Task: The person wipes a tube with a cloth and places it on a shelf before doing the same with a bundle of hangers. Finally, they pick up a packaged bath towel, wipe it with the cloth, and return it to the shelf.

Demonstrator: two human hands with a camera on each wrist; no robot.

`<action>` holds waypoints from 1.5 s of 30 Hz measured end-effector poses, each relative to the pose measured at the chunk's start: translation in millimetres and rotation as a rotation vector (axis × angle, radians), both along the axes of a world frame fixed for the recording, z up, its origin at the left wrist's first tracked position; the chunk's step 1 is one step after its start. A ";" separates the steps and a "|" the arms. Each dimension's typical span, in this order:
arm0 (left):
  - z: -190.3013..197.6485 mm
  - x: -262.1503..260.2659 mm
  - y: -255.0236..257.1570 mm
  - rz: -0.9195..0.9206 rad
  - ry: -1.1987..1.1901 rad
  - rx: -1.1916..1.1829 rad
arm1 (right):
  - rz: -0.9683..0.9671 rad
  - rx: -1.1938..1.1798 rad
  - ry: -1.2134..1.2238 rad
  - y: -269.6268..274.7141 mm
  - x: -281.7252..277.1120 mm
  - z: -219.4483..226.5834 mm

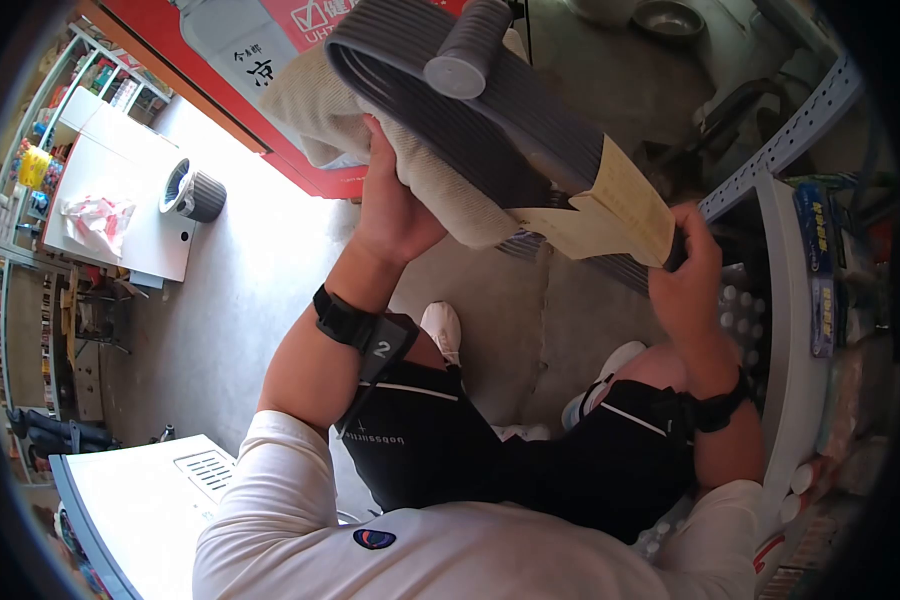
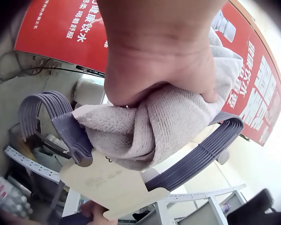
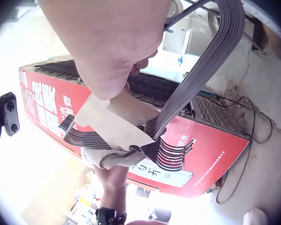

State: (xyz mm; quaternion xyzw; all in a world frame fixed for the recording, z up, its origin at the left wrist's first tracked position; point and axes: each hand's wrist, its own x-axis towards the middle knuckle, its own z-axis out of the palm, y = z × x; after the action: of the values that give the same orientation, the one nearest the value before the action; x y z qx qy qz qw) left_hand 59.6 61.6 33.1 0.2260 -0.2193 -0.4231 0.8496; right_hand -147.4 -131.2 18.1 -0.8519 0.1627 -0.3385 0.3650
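Note:
A bundle of grey plastic clothes hangers [image 1: 560, 125] is held up in front of the body, its hooks gathered at one end. A cream card label [image 1: 625, 205] wraps across the bundle. My left hand [image 1: 395, 205] grips a bunched beige towel [image 2: 173, 122], which lies against the hangers. On the other side, my right hand [image 1: 692, 275] grips the hangers beside the label. In the right wrist view, the right hand [image 3: 112, 51] covers part of the bundle, and the fingertips are mostly hidden.
A large red printed cabinet [image 3: 201, 159] stands just beyond the hangers. To the right is a grey metal shelf frame [image 1: 782, 270] with packaged goods. A bin [image 1: 206, 198] and a white table [image 1: 130, 190] are at the left, and a white panel [image 1: 150, 510] is near my left elbow.

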 end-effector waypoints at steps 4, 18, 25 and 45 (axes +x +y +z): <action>-2.0 -1.6 -0.4 0.041 0.013 -0.023 | 0.014 -0.033 0.051 -0.7 0.5 5.5; 10.6 18.6 16.0 0.540 -0.169 0.023 | -0.067 -0.203 0.222 -3.7 -2.9 8.6; 3.2 31.0 19.3 0.595 -0.267 0.126 | -0.205 -0.338 0.264 -9.6 -5.6 16.3; -4.6 24.0 13.7 1.016 -1.451 0.784 | -0.328 -0.467 0.244 -15.0 -13.3 9.8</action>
State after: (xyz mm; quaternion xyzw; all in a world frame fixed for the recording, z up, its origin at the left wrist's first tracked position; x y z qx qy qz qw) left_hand 83.7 75.4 28.5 0.7674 -0.4098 0.1936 0.4535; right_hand -160.7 -146.2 27.9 -0.9095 0.2584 -0.3164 0.0777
